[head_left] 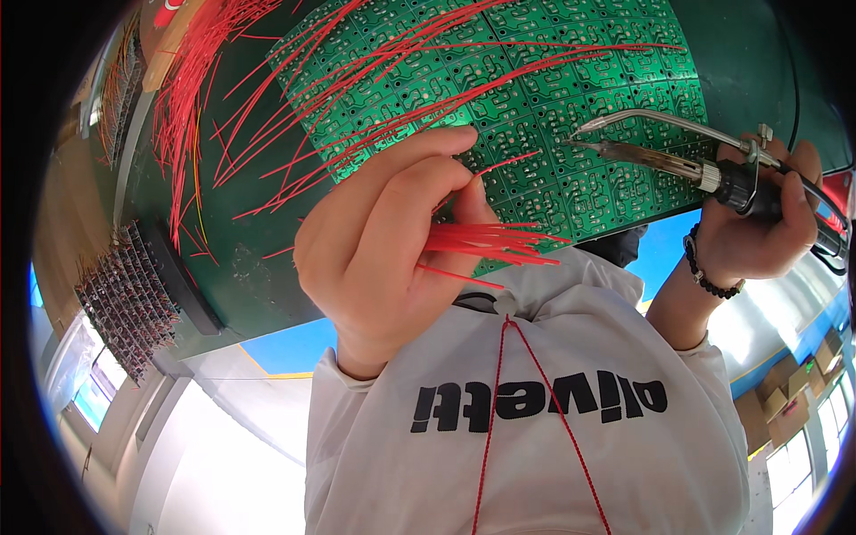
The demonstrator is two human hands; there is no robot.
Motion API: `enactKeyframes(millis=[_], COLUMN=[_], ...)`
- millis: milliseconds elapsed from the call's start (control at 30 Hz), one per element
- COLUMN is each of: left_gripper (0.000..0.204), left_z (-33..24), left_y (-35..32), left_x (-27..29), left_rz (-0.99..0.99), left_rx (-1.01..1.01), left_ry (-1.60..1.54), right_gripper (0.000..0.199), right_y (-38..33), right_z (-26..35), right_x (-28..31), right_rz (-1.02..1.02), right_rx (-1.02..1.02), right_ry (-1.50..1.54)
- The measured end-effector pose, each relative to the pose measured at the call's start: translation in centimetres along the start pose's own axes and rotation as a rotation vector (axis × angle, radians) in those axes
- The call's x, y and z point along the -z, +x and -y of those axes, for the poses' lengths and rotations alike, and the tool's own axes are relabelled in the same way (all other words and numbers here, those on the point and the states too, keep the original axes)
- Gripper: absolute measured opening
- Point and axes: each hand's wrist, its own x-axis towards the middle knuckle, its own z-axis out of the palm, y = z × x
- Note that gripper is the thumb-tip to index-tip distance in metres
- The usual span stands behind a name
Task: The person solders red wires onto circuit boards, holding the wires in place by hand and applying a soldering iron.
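My left hand (370, 241) is closed around a bundle of red wires (495, 242). Between its thumb and forefinger it pinches a single red wire (508, 165), whose free end points right over a green circuit board panel (615, 192). Gripped by the handle in my right hand (771, 236) is a soldering iron (660, 162), with a curved metal feed tube (664, 116) clamped alongside. The iron's tip is over the panel's middle right; whether it touches a pad I cannot tell. Several long red wires (383, 116) stretch leftward from rows on the board.
The panel lies on a dark green tabletop (259, 276). A thick heap of loose red wires (183, 116) is at the far left. Past the table's left side stands a stack of populated boards (129, 303). A black cable (794, 71) runs down the right. Cardboard boxes (785, 401) sit lower right.
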Motion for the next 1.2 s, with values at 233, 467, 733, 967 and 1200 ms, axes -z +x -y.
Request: enactKeyframes(millis=[233, 467, 733, 967, 1200], left_gripper=[0.016, 0.011, 0.007, 0.038, 0.029], left_z=[-0.3, -0.1, 0.7, -4.0, -2.9], left_y=[0.3, 0.2, -0.1, -1.3, -1.3], left_x=[0.5, 2.1, 5.8, 1.5, 0.4], left_rz=[0.020, -0.031, -0.348, 0.298, 0.263], left_rx=[-0.005, 0.000, 0.125, -0.227, -0.329], left_ry=[0.041, 0.141, 0.318, 0.396, 0.423], right_gripper=[0.021, 0.026, 0.029, 0.028, 0.028], right_y=[0.6, 0.6, 0.7, 1.1, 1.2], right_z=[1.3, 1.5, 1.3, 1.4, 2.2], right_x=[0.5, 0.5, 0.8, 0.4, 0.1], right_rz=[-0.029, 0.084, 0.010, -0.141, -0.175], right_rx=[-0.420, -0.514, -0.440, -0.459, -0.536], right_ry=[0.422, 0.628, 0.658, 0.870, 0.795])
